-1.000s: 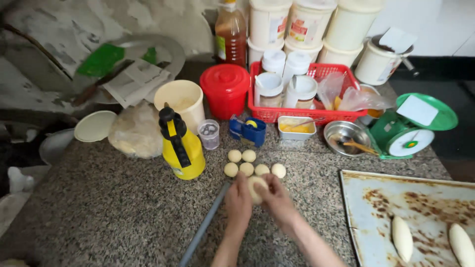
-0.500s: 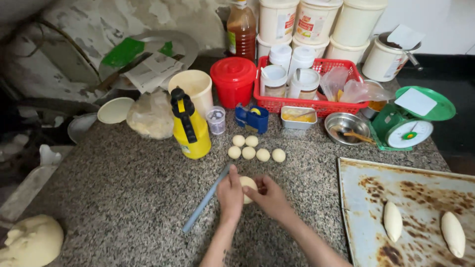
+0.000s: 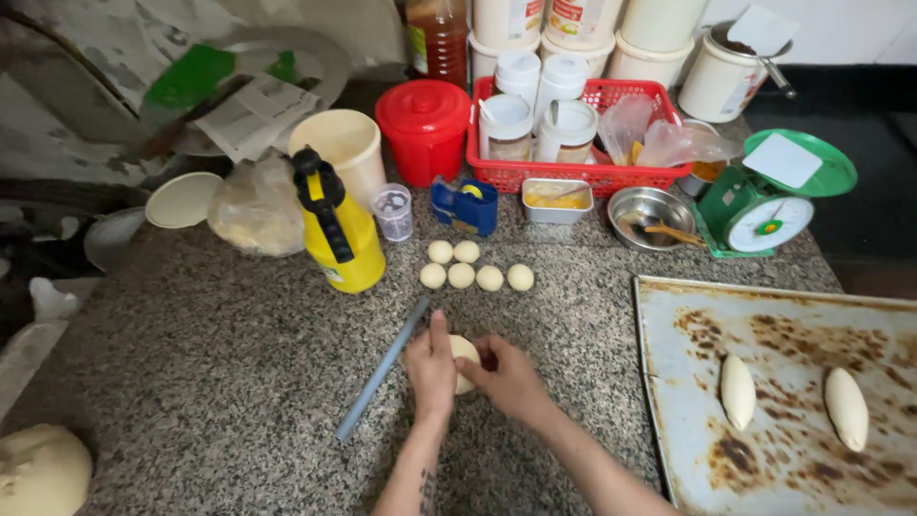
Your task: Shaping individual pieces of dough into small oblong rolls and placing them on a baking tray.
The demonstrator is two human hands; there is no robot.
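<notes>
Dough point(image 3: 38, 473) in a large pale mound sits at the far left edge of your granite counter point(image 3: 220, 363). Moving right, a yellow spray bottle point(image 3: 339, 234) with a black trigger stands upright, and a thin grey-blue rod point(image 3: 384, 368) lies slanted on the stone just beside your left hand point(image 3: 432, 368). That hand lies flat with fingers together, its edge pressed against a small flattened dough piece point(image 3: 465, 355) resting on the counter. Your right hand point(image 3: 508, 377) meets the same piece from the other side, fingers curled loosely at its rim, so both hands touch it without closing around it. Beyond your hands, six small dough balls point(image 3: 473, 268) sit in two rows, near a blue tape dispenser point(image 3: 464, 205). Farther right, a scorched baking tray point(image 3: 783, 411) holds two oblong shaped dough loaves point(image 3: 737, 392), well apart from each other. Behind the tray stands a green kitchen scale point(image 3: 769, 205).
</notes>
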